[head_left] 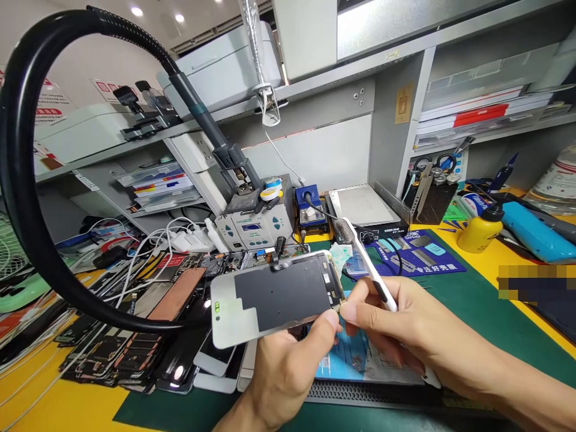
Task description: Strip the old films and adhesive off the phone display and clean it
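A phone screen point(279, 294), its dark backing facing me, is held tilted above the bench. My left hand point(294, 366) grips its lower edge, the thumb lying near the right-hand corner. A white toothbrush-like brush point(371, 267) sits in my right hand point(396, 318), its worn, dark bristles point(344, 231) pointing up and away from the screen. The thumb and index finger of that hand pinch together at the screen's right end, beside the exposed flex cable point(333, 279). Whether they hold the cable itself I cannot tell.
Phone parts point(148, 336) lie piled at left beneath a thick black hose point(18, 180). Behind the screen stand a soldering station point(256, 225) and a flat heating plate point(366, 207). A yellow bottle point(481, 231) stands at right on the yellow bench. A green mat point(486, 318) lies under my hands.
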A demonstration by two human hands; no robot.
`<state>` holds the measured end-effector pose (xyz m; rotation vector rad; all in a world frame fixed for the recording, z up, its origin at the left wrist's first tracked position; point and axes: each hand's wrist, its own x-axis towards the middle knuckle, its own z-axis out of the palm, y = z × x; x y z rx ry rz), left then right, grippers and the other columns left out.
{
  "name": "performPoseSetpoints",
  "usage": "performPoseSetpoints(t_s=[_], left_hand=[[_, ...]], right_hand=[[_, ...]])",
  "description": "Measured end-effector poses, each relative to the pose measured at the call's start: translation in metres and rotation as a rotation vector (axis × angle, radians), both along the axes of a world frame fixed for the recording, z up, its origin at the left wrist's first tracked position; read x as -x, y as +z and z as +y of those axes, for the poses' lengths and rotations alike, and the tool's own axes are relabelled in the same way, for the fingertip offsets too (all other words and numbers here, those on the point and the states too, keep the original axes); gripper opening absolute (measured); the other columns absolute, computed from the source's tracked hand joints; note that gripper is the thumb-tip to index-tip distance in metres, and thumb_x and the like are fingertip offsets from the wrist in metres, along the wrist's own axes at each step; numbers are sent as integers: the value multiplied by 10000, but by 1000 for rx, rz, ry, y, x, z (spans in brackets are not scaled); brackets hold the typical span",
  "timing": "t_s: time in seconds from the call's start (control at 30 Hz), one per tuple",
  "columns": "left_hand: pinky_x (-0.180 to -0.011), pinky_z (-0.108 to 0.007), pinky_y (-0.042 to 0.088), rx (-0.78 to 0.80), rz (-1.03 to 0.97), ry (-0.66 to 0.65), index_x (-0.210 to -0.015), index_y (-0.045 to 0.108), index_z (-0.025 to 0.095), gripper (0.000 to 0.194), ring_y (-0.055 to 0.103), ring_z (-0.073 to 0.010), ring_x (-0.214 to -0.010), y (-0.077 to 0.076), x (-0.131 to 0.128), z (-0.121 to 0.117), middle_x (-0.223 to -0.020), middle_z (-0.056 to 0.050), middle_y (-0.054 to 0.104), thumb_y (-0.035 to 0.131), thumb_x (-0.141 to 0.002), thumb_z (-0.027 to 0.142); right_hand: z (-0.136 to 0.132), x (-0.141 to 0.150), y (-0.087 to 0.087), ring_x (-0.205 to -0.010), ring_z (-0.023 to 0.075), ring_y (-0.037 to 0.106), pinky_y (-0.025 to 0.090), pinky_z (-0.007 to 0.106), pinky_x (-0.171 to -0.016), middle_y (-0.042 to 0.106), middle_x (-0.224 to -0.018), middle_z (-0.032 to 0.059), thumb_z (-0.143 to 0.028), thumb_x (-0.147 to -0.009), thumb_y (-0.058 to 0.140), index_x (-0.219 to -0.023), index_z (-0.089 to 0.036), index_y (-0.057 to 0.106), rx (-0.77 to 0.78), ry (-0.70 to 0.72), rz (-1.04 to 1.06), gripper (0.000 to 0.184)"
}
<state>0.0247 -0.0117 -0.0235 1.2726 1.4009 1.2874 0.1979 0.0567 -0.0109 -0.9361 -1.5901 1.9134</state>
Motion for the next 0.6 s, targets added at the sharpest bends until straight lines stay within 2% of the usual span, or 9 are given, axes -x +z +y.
performPoseSetpoints(t_s=[0.07, 0.13, 0.17, 0.27, 0.3, 0.37, 0.47, 0.53, 0.6], left_hand=[[-701, -324, 535, 35, -86, 40, -697, 734, 169, 298, 666, -223, -701, -2, 1, 1, -727, -66, 720, 674, -857, 414], [-676, -311, 528, 60, -132, 65, -661, 719, 158, 307, 646, -204, -669, -2, 1, 1, -692, -60, 693, 683, -843, 402], [-678, -306, 526, 66, -140, 68, -657, 719, 155, 309, 643, -199, -675, -1, 1, 1, -692, -59, 689, 682, -843, 399], [-675, -293, 524, 78, -150, 67, -651, 724, 154, 316, 629, -188, -684, 2, 0, 0, -694, -55, 681, 689, -841, 404], [-669, -292, 526, 76, -159, 61, -645, 724, 153, 313, 623, -187, -681, 3, 0, 0, -689, -54, 676, 696, -835, 401], [-637, -295, 532, 82, -189, 41, -635, 724, 149, 297, 614, -188, -664, 4, -1, 0, -673, -55, 665, 713, -813, 386], [-581, -291, 525, 141, -233, -6, -631, 729, 128, 294, 610, -187, -629, 4, -4, 1, -652, -66, 658, 732, -787, 377], [-558, -280, 519, 190, -262, -30, -637, 732, 113, 292, 609, -179, -617, 3, -6, 2, -658, -73, 661, 751, -772, 372], [-553, -271, 526, 226, -284, -52, -644, 731, 103, 287, 611, -171, -613, 1, -8, 3, -668, -75, 662, 759, -768, 361]], right_hand=[[7, -6, 2, -355, 63, 268, 211, 194, -342, 402, -435, -79, -616, -857, 643, -734, -188, 598, -27, -15, -66, 447], [20, -14, 5, -362, 85, 291, 222, 218, -353, 404, -454, -65, -660, -915, 508, -730, -198, 581, -150, -75, -193, 503], [28, -19, 6, -387, 100, 335, 244, 229, -376, 431, -481, -51, -649, -933, 476, -725, -202, 566, -284, -120, -290, 502], [48, -33, 5, -604, 187, 567, 353, 280, -544, 643, -692, 49, -453, -950, 519, -834, -184, 638, -883, -236, -723, 317], [53, -36, 3, -680, 234, 616, 374, 303, -589, 685, -760, 87, -382, -932, 531, -887, -172, 668, -1003, -240, -849, 254], [59, -41, -1, -830, 300, 666, 409, 332, -671, 731, -909, 137, -263, -878, 567, -971, -161, 711, -1065, -219, -912, 198], [60, -43, -4, -926, 308, 682, 437, 336, -752, 743, -996, 136, -145, -819, 578, -1015, -174, 742, -1057, -164, -873, 257], [56, -44, 1, -1002, 321, 665, 444, 351, -816, 731, -1048, 154, -118, -812, 574, -1035, -156, 748, -1049, -172, -838, 285], [50, -43, 9, -1039, 316, 653, 457, 353, -848, 724, -1076, 154, -175, -867, 563, -1051, -145, 744, -1034, -203, -796, 259]])
